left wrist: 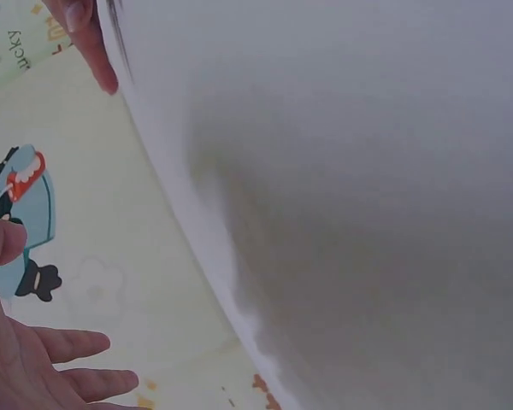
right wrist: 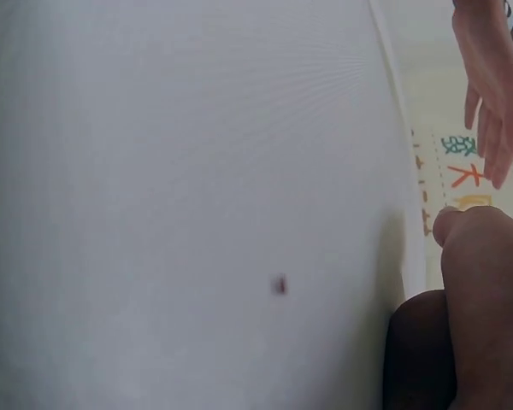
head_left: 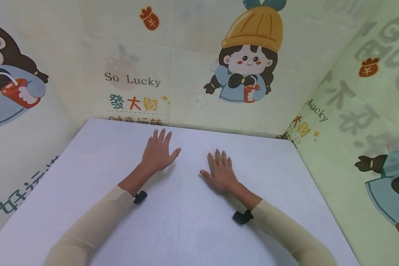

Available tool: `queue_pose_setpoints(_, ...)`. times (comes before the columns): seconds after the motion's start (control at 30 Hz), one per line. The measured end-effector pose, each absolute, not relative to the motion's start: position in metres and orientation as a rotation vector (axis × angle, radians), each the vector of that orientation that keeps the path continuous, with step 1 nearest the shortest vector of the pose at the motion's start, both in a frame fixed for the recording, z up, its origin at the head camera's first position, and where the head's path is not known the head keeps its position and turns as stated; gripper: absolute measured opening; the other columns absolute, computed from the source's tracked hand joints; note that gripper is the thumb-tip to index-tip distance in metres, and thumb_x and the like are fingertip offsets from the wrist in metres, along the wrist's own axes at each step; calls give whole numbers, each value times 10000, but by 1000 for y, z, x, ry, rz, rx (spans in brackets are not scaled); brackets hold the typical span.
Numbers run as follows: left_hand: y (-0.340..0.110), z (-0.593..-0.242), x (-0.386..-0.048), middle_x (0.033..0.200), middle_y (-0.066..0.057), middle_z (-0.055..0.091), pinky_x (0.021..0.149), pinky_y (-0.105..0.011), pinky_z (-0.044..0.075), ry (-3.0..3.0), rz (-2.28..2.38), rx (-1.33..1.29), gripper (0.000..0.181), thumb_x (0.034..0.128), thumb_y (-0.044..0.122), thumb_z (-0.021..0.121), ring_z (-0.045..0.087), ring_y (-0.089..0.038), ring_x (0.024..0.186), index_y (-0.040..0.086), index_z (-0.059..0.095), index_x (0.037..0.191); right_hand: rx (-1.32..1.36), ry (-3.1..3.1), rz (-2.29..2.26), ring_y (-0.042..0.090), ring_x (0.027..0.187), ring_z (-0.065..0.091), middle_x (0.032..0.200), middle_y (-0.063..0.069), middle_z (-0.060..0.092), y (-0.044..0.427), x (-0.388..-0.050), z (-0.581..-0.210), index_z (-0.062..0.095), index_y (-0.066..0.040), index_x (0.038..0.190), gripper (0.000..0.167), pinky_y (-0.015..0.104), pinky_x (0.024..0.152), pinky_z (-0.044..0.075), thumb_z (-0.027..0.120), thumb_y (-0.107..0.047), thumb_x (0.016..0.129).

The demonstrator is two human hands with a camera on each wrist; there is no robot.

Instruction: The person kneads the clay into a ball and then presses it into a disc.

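In the head view the left hand point(head_left: 157, 153) is over the far middle of a white table point(head_left: 186, 229), its fingers straight and spread, palm down. Lower and to the right, the right hand point(head_left: 222, 173) also has its fingers extended and its thumb out to the left. Neither hand holds anything. Shadows lie beneath both; whether they touch the tabletop I cannot tell. The left wrist view shows part of the left hand point(left wrist: 34, 367) with fingers apart. At the right edge of the right wrist view, the right hand point(right wrist: 496, 290) appears in part.
Behind the table rises a pale printed cloth wall point(head_left: 189, 66) with cartoon figures and lettering. Similar cloth hangs at the left point(head_left: 23, 147) and right point(head_left: 339, 129). Each wrist carries a small black camera, one on the left point(head_left: 140, 197) and one on the right point(head_left: 242, 217).
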State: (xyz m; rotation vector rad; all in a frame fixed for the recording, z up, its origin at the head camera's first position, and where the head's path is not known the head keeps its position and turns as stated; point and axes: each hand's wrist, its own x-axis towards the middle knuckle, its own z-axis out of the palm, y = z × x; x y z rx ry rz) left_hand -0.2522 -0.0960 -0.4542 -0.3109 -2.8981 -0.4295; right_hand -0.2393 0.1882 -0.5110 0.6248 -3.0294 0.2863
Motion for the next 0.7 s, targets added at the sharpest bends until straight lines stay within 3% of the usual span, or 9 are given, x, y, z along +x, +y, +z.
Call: queue_pose_setpoints(0.7,-145,-466,-254,1690,-307,176,1234,-621,128,-2930,-454,-212,855,1044,538,492,50,-512,1565,-33,264,1637,675,-3004,279,503,1569,-14,1724,258,29,189,-239,-513,201,-145,1695,925,674,1217,13,474,-700,1008)
